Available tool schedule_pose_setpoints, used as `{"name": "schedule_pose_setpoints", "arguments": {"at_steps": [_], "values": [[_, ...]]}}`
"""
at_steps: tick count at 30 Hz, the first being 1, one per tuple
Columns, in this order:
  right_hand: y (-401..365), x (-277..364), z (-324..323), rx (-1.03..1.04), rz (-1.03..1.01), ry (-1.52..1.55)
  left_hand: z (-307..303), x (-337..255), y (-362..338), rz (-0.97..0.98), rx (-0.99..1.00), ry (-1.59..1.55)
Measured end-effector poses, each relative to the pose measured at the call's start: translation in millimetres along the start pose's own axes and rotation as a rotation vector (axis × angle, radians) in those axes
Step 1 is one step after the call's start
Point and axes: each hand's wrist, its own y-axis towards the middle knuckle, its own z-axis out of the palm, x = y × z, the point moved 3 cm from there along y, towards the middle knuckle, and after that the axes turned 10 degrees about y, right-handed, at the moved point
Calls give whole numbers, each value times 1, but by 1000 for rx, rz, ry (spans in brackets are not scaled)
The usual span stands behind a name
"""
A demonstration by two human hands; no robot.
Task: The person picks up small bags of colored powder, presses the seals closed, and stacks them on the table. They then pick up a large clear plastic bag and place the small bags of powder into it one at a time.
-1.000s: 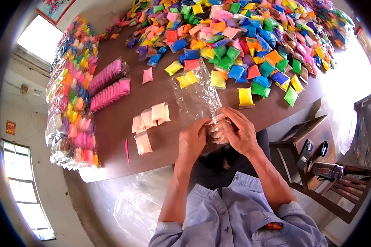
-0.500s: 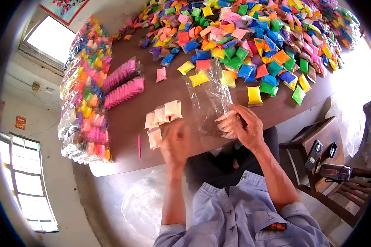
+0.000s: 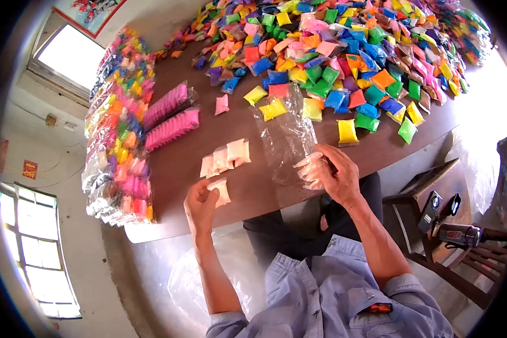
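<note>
My left hand (image 3: 201, 206) is closed at the left edge of a single peach packet (image 3: 221, 191), thumb on top of it. Just above lies a short row of peach packets (image 3: 231, 156) on the brown table. My right hand (image 3: 338, 176) holds several peach packets (image 3: 312, 170) in its fingers, at the lower end of a clear plastic bag (image 3: 287, 135) that lies flat. A yellow packet (image 3: 274, 109) and a red packet (image 3: 278, 90) are near the bag's upper end.
Behind is a large heap of coloured packets (image 3: 343, 50). Two rows of pink packets (image 3: 173, 128) and stacked bagged packets (image 3: 118, 141) lie at the left. A wooden stool (image 3: 442, 188) at the right bears a phone-like device (image 3: 430, 212) and a dark flask (image 3: 459, 235).
My left hand has moved left and down from beside the peach row to the single packet, its fingers now on it. My right hand has hardly moved.
</note>
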Motion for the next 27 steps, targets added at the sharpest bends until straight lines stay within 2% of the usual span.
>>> {"name": "schedule_pose_setpoints", "arguments": {"at_steps": [2,3,5,6,9,14,18,22,24,25,27], "values": [[-1,-1,0,24,-15,-9,8,-36,-16,-82,167,-158],[-1,-2,0,29,-10,-20,15,-47,-21,-90,175,-166],[-1,-3,0,17,0,-29,39,-73,-24,5,279,-393],[-1,-3,0,20,-2,-37,53,-83,-22,57,263,-357],[-1,-3,-1,30,38,-50,99,-97,-16,83,299,-510],[-2,-4,-3,57,91,-49,149,-101,-14,132,428,-487],[1,-2,-3,57,60,-51,153,-106,-9,161,502,-450],[2,0,-3,92,118,-16,159,-106,-13,119,460,-523],[3,-4,-2,95,63,-47,162,-110,-13,281,395,-280],[4,-3,-2,101,59,-51,161,-111,-12,278,390,-286],[4,0,-2,97,107,-15,155,-119,-13,479,240,-106]]}}
